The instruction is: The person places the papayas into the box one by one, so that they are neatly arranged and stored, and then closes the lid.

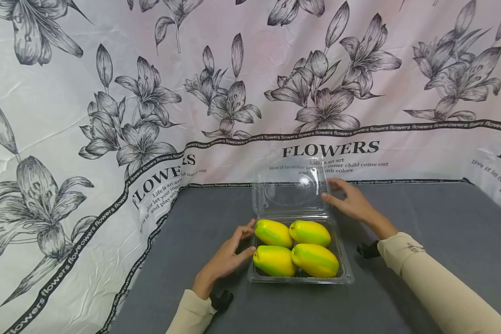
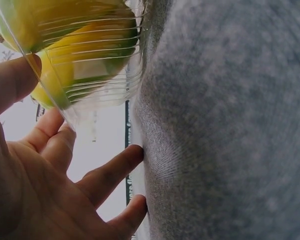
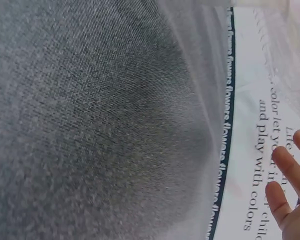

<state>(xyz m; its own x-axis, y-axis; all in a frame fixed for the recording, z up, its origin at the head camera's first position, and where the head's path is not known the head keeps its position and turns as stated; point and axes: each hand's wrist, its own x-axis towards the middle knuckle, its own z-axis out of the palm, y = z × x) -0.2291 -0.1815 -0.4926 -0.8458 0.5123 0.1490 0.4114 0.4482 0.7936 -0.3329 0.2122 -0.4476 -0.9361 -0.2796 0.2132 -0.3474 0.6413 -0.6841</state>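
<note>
A clear plastic clamshell box (image 1: 302, 279) stands on the table with several yellow-green, mango-like fruits (image 1: 314, 260) inside, set in two rows. Its hinged lid (image 1: 289, 192) is raised at the back. My left hand (image 1: 227, 260) is at the box's left side. In the left wrist view, the thumb (image 2: 20, 75) touches the rim while the other fingers are spread, two reaching the tabletop. At the lid's right edge is my right hand (image 1: 350, 199), its thumb and fingertips by the plastic. The right wrist view shows some loosely extended fingers (image 3: 290, 175); the thumb is out of that view.
The grey cloth-covered table (image 1: 421, 222) extends on both sides of the box. Behind it hangs a white curtain (image 1: 233, 162) printed with flowers and lettering, meeting the table's back edge. Dark wrist-camera mounts (image 1: 222, 300) sit under both wrists.
</note>
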